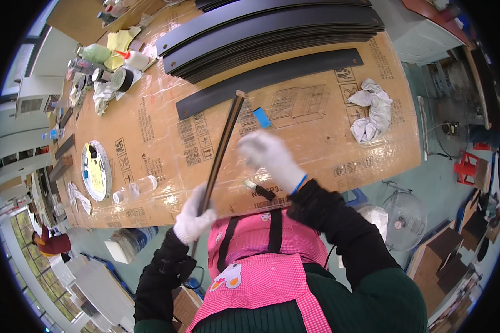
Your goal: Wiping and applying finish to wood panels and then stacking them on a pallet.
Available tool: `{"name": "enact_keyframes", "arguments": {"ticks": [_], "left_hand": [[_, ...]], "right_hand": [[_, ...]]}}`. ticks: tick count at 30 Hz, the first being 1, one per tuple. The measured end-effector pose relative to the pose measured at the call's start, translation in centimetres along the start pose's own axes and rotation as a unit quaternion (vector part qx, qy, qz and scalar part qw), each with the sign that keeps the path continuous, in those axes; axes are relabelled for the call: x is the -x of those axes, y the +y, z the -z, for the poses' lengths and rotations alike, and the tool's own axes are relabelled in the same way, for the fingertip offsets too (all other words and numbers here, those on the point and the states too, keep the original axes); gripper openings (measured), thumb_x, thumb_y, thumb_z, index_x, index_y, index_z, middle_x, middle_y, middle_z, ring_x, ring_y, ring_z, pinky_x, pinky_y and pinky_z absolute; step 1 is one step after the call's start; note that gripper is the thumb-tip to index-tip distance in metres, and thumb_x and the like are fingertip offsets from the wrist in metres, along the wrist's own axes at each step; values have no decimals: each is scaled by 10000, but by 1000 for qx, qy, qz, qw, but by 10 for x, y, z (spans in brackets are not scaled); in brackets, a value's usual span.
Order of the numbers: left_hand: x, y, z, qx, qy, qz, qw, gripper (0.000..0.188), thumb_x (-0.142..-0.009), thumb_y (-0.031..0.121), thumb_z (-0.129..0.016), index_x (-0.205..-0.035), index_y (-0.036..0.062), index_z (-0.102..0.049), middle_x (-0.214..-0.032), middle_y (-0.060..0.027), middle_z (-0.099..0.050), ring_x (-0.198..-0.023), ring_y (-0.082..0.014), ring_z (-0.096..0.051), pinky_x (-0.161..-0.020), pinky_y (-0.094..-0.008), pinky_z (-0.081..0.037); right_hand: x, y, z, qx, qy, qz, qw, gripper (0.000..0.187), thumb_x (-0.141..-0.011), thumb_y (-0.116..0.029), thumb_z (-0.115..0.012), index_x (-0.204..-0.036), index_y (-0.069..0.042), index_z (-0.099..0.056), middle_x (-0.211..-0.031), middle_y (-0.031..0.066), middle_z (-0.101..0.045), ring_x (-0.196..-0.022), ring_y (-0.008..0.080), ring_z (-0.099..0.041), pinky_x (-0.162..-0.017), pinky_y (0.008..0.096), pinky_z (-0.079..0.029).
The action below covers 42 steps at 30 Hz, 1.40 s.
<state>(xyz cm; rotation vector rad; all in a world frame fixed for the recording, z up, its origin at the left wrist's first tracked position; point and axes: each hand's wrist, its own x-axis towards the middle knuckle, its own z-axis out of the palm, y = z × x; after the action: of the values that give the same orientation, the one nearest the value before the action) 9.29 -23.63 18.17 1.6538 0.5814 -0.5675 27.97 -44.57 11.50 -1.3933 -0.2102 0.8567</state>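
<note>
From here I see the left hand (pixel 195 217) grasping the strip (pixel 223 150), fingers wrapped round its lower part; the right hand (pixel 269 157) is blurred beside it, and I cannot tell its grip. The strip, dark with a tan tip, slants over the worktop (pixel 161 136). 1 white tray (pixel 99 197) holds yellow material (pixel 96 183).

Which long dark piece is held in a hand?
The narrow-looking one in the left hand; the wide single piece and the stacked ones lie on the table.
</note>
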Motion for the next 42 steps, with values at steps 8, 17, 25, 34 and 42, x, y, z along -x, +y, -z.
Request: {"name": "enact_keyframes", "arguments": {"ticks": [8, 17, 25, 34, 42], "left_hand": [[18, -17, 23, -413, 286, -62, 862, 951, -683, 366, -907, -1476, 68, -475, -1119, -197, -648, -1021, -387, -661, -881, -466, -544], [18, -34, 10, -418, 324, -119, 840, 921, -659, 365, -923, -1437, 79, -521, -948, -160, -628, -833, -353, -655, -728, -455, -538], [17, -32, 12, -442, 349, -144, 814, 895, -641, 371, -929, -1405, 88, -559, -893, -130, -613, -781, -330, -641, -692, -445, -528], [27, -24, 8, -496, 346, -158, 781, 874, -628, 376, -933, -1385, 103, -589, -839, -100, -586, -761, -301, -629, -686, -423, -517], [38, -28, -6, -486, 360, -187, 774, 857, -597, 348, -953, -1340, 89, -615, -848, -102, -620, -728, -303, -640, -659, -409, -526]], "right_hand": [[-66, 18, 49, 504, 219, -2, 835, 530, -871, -471, -760, -1184, -63, -636, -1226, 146, -625, -1071, 299, -667, -941, 436, -535], [-58, 42, 73, 134, 158, 57, 977, 370, -892, -247, -752, -1180, -48, -631, -1015, 40, -661, -867, 143, -614, -797, 303, -514], [-33, -32, 68, 37, 26, 41, 998, 343, -906, -206, -749, -1189, -49, -635, -993, 4, -649, -887, 66, -581, -791, 245, -488], [-45, -51, 37, -118, -53, 81, 988, 295, -966, -199, -669, -1164, 16, -630, -1096, 101, -673, -1022, 186, -645, -936, 340, -518], [-58, -18, 4, -738, -42, -52, 672, 514, -1021, -265, -552, -1324, 135, -441, -1509, 345, -381, -1440, 504, -365, -1217, 614, -319]]}}
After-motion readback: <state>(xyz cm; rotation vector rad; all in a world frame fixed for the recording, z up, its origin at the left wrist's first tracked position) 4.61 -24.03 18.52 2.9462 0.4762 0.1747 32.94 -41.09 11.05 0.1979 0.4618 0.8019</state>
